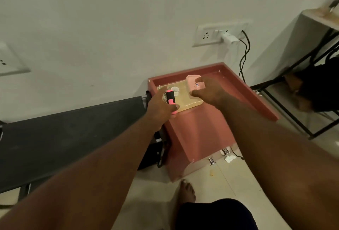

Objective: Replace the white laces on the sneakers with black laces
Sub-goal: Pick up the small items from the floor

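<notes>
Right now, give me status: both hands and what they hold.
Left hand grips pink-and-black object. Right hand grips pink box over red stool. Sneakers, laces not in view.

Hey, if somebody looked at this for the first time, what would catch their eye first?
Two bare arms reach to a reddish-pink stool standing against the white wall. Over its tray top, the left hand grips a pink-and-black object, and the right hand holds a pale pink box. On the wall behind, a white charger is plugged into the socket.
</notes>
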Demonstrator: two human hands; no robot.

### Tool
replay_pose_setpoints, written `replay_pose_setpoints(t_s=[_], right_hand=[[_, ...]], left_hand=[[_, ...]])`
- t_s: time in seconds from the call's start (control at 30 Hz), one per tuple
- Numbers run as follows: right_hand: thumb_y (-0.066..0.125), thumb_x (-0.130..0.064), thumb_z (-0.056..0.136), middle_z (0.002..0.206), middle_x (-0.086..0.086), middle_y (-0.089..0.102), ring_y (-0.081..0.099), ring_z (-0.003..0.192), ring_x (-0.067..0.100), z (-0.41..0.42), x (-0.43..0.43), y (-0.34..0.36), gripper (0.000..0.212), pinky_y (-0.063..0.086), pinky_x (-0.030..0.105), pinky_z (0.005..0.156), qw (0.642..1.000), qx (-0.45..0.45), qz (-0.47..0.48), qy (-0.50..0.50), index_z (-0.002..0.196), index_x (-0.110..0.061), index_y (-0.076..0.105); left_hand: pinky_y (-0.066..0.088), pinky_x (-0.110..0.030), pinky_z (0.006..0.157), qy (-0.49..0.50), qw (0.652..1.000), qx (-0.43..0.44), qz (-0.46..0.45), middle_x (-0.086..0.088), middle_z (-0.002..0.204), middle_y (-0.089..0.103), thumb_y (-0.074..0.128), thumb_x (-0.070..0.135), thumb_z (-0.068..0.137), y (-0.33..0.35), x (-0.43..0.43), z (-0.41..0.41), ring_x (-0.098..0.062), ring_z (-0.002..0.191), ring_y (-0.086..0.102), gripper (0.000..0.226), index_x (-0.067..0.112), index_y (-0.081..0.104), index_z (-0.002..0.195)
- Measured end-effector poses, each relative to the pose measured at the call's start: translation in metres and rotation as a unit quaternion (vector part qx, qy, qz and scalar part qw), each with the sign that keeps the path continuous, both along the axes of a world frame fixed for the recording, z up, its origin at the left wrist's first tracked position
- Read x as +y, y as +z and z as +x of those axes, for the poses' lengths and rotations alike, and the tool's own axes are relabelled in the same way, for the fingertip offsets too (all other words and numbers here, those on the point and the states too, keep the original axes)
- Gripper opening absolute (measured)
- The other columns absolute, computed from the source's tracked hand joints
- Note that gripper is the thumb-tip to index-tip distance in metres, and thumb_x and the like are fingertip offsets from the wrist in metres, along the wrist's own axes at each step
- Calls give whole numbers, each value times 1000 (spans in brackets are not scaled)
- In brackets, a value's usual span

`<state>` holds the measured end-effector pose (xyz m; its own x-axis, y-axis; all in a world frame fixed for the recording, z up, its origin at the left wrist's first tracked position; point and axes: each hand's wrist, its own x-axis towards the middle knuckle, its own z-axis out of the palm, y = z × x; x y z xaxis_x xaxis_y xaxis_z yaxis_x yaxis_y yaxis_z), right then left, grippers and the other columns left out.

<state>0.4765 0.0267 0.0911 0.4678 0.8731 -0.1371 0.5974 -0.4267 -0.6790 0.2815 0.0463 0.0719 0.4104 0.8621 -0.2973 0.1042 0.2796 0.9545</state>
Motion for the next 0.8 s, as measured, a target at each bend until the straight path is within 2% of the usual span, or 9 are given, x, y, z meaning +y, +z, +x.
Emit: replay_pose_setpoints(t_s=[0.07,0.17,0.33,0.5,0.63,0.8], right_hand=[[81,-21,80,135,8,54,54,117,23,11,16,-16,58,43,26,87,999,-34,-22,10,132,-15,57],[78,-23,83,137,10,55,55,120,26,12,33,-41,58,41,25,87,993,-71,-79,47,136,-13,54],[70,-26,89,135,9,58,55,122,26,13,56,-67,45,37,23,85,987,-105,-108,53,131,-13,59],[75,-23,82,122,9,63,60,108,27,14,63,-83,44,41,26,77,983,-119,-132,56,123,-15,60],[76,-25,80,109,6,62,55,92,23,13,61,-90,43,41,29,72,982,-121,-135,62,119,-17,59],[78,-26,81,107,3,57,54,93,21,14,62,-85,43,40,27,72,980,-116,-145,74,119,-18,59]], left_hand=[[63,-38,68,-10,1000,6,-13,-6,122,49,73,-7,82,-12,12,5,-20,86,64,82,25,38,149],[63,-40,68,-6,999,26,-25,-5,111,53,72,-6,83,-28,26,13,-18,80,63,77,22,40,147],[62,-44,69,-6,998,49,-31,-7,109,51,73,-6,82,-47,44,22,-21,82,63,69,18,42,139],[63,-39,62,-8,998,63,-29,-12,116,53,76,1,83,-59,55,27,-29,88,69,66,17,40,136],[62,-38,63,-10,997,77,-16,-10,115,54,76,4,84,-66,57,27,-23,81,69,65,15,39,136],[62,-38,65,-11,997,80,-13,-6,107,54,74,4,85,-71,57,28,-19,77,66,63,14,39,136]])
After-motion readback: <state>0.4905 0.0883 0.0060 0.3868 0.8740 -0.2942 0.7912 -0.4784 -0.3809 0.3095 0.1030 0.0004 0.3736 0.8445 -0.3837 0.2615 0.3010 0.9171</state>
